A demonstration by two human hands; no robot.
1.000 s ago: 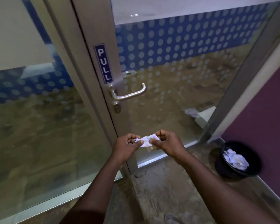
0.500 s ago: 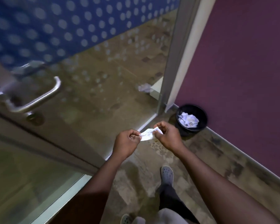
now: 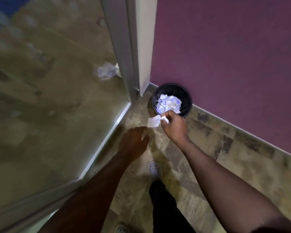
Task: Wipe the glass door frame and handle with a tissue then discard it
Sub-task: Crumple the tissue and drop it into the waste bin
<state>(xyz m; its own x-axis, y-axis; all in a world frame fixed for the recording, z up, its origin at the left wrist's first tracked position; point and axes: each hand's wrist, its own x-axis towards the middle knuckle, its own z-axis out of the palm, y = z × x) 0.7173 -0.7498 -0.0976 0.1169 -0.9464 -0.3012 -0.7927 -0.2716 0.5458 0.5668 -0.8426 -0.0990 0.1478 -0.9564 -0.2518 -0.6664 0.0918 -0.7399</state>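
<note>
R hand (image 3: 174, 127) pinches the tissue (image 3: 154, 122) betw. thumb and fingertips, rest of the fingers curled in; the tissue sticks out to the left of the knuckles, small, white, crumpled. Hand sits just short of the bin (image 3: 172, 100), its knuckles overlapping the near rim in view; tissue is just beside the rim, not over the opening. L hand (image 3: 133, 145) is empty, fingers loosely spread and relaxed, nearer the camera than the bin and left of the R hand, a bit blurred, not touching the tissue. Bin is black, round, w/ a wad of white paper (image 3: 169, 104) inside, standing on the floor (image 3: 225, 162) in the corner, against the purple wall (image 3: 225, 56) behind it. Floor is mottled tan and grey-brown patches; a pale skirting strip runs along the wall's foot to the right of the bin. Left of the bin a white post and the grey door frame (image 3: 123, 47) rise upright, then the glass (image 3: 49, 98), w/ a bright metal bottom rail running from the bin side toward the camera. In the glass, left of the bin, a pale crumpled shape (image 3: 107, 71); can't tell if reflection or paper behind. Nearer the camera than the bin: a light shoe (image 3: 154, 169) w/ dark trouser leg, and a second shoe at the bottom edge.
</note>
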